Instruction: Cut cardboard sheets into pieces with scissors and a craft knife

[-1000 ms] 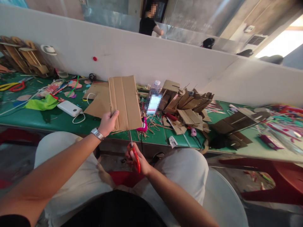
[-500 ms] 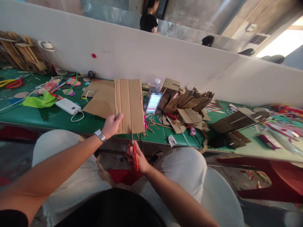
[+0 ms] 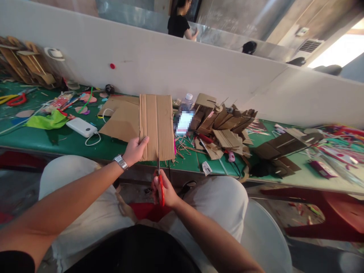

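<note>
**Red scissors up against the bottom edge of a cardboard sheet**

Head view: the sheet is held up mid-frame, over the front of the green table. Its lower left side is gripped by the left hand, thumb on the front. The scissors are gripped in the right hand just below, blades pointed up at the sheet; how deep they sit can't really be told. Some flat cardboard is partly covered by the sheet, with a white power bank parked left of that. Right of center, a blurry lit screen, a bottle and a messy heap of cardboard scraps can be seen.
</note>
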Tool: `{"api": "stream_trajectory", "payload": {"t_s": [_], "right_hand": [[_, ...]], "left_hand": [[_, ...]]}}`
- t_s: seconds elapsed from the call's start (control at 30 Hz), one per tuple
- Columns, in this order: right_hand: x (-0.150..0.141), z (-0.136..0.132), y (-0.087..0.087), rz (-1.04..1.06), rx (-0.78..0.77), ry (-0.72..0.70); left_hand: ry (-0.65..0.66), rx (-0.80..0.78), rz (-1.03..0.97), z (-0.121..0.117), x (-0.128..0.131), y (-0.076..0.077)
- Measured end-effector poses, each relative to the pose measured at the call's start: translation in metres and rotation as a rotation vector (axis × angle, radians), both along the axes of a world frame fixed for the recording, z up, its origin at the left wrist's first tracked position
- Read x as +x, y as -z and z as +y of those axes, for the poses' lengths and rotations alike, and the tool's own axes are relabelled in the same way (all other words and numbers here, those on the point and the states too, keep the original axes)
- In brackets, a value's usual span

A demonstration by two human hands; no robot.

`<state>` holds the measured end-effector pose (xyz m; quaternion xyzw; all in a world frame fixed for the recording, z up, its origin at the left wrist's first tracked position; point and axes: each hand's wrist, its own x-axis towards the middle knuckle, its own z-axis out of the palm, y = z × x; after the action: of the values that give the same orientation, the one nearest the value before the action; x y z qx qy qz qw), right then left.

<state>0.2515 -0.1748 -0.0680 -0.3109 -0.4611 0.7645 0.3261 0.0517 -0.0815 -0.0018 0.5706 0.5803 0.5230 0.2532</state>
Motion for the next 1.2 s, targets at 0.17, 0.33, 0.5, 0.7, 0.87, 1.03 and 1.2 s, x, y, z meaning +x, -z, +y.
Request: {"api": "stream_trajectory", "payload": {"t_s": [0.17,0.33,0.5,0.7,0.87,1.03,1.2], "right_hand": [[0.0,-0.001,0.001,0.002,0.011,0.006],[0.0,-0.002,0.001,0.006,0.036,0.011],[0.0,-0.002,0.002,0.004,0.046,0.008],[-0.001,-0.003,0.004,-0.01,0.038,-0.006],[0.001,-0.001,0.004,-0.017,0.026,-0.013],[0.005,0.001,0.003,-0.014,0.037,-0.029],[0.007,0.002,0.004,0.011,0.051,-0.016]], "left_hand": [[0.009,0.009,-0.011,0.0,0.0,-0.002],[0.031,0.014,-0.012,-0.001,0.0,-0.002],[0.04,0.011,-0.009,-0.002,0.0,-0.002],[0.012,0.008,0.0,-0.001,0.0,-0.001],[-0.003,0.003,0.006,0.0,-0.001,0.0],[0.015,0.007,0.02,-0.002,0.001,0.0],[0.026,0.0,0.031,-0.006,0.009,0.005]]}}
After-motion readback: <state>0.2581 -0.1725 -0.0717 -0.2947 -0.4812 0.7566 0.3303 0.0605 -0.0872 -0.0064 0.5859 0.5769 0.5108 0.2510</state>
